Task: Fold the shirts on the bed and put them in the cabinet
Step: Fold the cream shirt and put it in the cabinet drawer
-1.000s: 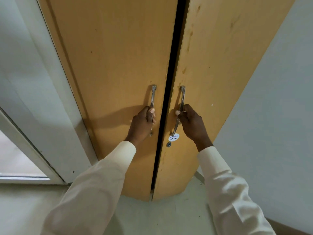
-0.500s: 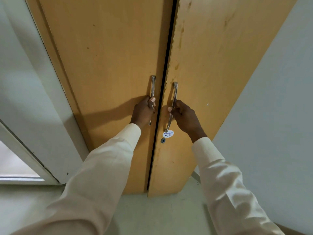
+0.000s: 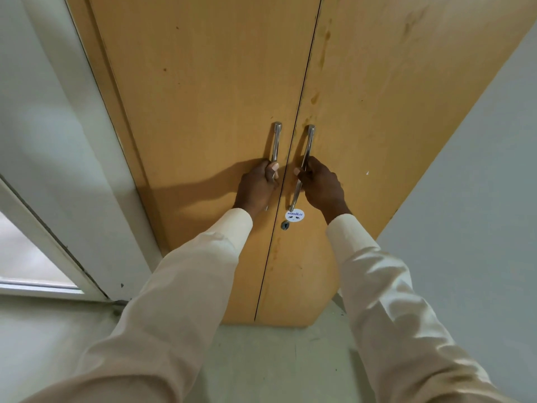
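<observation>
A tall wooden cabinet (image 3: 203, 97) fills the view, its two doors shut flush with only a thin seam between them. My left hand (image 3: 257, 187) grips the left door's metal handle (image 3: 276, 141). My right hand (image 3: 321, 187) grips the right door's metal handle (image 3: 307, 146). A round white sticker (image 3: 294, 214) and a keyhole (image 3: 285, 225) sit just below the right handle. No shirts and no bed are in view.
A grey wall (image 3: 465, 184) stands close on the right of the cabinet. On the left is a white frame (image 3: 66, 199) with a pane low down. Pale floor (image 3: 261, 359) lies in front of the cabinet.
The two doors swung inward from ajar to fully shut, and the dark gap between them closed to a thin line. Both hands kept their hold on the handles.
</observation>
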Demonstrator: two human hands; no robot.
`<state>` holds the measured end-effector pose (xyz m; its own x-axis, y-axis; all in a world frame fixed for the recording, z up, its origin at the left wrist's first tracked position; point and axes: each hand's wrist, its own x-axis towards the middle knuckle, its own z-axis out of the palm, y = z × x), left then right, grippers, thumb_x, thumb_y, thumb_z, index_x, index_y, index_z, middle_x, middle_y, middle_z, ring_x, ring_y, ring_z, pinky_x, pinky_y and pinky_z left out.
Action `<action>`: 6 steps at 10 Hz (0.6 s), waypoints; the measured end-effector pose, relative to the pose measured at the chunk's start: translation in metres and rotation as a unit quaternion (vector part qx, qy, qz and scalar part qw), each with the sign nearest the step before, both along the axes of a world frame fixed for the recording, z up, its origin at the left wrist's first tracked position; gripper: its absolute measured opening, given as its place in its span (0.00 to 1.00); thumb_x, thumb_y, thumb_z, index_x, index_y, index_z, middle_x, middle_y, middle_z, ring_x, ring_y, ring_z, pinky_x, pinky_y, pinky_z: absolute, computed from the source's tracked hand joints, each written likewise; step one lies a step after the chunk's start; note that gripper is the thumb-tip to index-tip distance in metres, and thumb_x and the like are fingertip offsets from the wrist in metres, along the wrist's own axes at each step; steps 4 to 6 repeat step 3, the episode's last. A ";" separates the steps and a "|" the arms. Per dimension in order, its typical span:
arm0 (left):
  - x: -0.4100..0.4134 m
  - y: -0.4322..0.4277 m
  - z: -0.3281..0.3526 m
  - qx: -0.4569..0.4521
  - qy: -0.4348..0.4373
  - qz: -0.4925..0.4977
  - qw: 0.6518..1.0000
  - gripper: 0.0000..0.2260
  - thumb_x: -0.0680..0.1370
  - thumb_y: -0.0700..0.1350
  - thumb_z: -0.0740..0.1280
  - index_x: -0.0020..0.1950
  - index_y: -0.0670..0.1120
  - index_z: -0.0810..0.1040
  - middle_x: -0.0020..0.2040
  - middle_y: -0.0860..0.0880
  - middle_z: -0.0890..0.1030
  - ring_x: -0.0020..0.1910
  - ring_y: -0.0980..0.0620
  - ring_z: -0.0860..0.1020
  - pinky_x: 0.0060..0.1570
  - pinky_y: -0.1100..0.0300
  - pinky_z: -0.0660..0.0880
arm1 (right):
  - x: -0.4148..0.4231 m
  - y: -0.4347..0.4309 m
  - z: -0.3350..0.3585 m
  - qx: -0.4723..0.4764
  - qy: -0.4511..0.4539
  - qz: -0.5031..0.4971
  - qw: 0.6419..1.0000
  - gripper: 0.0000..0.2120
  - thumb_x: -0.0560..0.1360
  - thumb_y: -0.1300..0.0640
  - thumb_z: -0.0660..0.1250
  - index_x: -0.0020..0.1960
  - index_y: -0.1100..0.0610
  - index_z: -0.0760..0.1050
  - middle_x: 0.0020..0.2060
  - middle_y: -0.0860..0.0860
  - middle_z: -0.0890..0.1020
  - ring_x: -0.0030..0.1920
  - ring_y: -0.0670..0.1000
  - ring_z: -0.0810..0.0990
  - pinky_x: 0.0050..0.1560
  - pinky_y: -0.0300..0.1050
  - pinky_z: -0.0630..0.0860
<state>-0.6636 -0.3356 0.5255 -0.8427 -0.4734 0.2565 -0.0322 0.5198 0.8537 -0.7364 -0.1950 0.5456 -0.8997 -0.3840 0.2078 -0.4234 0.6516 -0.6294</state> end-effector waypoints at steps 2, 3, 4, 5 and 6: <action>0.003 0.001 0.004 -0.043 -0.023 0.023 0.999 0.18 0.84 0.56 0.53 0.56 0.48 0.78 0.49 0.46 0.83 0.50 0.42 0.80 0.55 0.48 0.76 | 0.006 0.002 0.006 -0.022 -0.031 0.014 0.999 0.11 0.80 0.43 0.60 0.58 0.45 0.74 0.46 0.48 0.84 0.46 0.55 0.83 0.52 0.56 0.80; 0.008 -0.001 0.005 -0.121 -0.063 0.037 0.990 0.24 0.84 0.59 0.49 0.57 0.46 0.79 0.50 0.44 0.83 0.50 0.41 0.80 0.52 0.51 0.75 | 0.016 0.009 0.009 -0.019 -0.053 0.014 0.998 0.14 0.79 0.42 0.62 0.60 0.47 0.76 0.48 0.49 0.84 0.48 0.56 0.83 0.54 0.53 0.80; 0.008 -0.001 0.005 -0.121 -0.063 0.037 0.990 0.24 0.84 0.59 0.49 0.57 0.46 0.79 0.50 0.44 0.83 0.50 0.41 0.80 0.52 0.51 0.75 | 0.016 0.009 0.009 -0.019 -0.053 0.014 0.998 0.14 0.79 0.42 0.62 0.60 0.47 0.76 0.48 0.49 0.84 0.48 0.56 0.83 0.54 0.53 0.80; 0.008 -0.001 0.005 -0.121 -0.063 0.037 0.990 0.24 0.84 0.59 0.49 0.57 0.46 0.79 0.50 0.44 0.83 0.50 0.41 0.80 0.52 0.51 0.75 | 0.016 0.009 0.009 -0.019 -0.053 0.014 0.998 0.14 0.79 0.42 0.62 0.60 0.47 0.76 0.48 0.49 0.84 0.48 0.56 0.83 0.54 0.53 0.80; 0.008 -0.001 0.005 -0.121 -0.063 0.037 0.990 0.24 0.84 0.59 0.49 0.57 0.46 0.79 0.50 0.44 0.83 0.50 0.41 0.80 0.52 0.51 0.75 | 0.016 0.009 0.009 -0.019 -0.053 0.014 0.998 0.14 0.79 0.42 0.62 0.60 0.47 0.76 0.48 0.49 0.84 0.48 0.56 0.83 0.54 0.53 0.80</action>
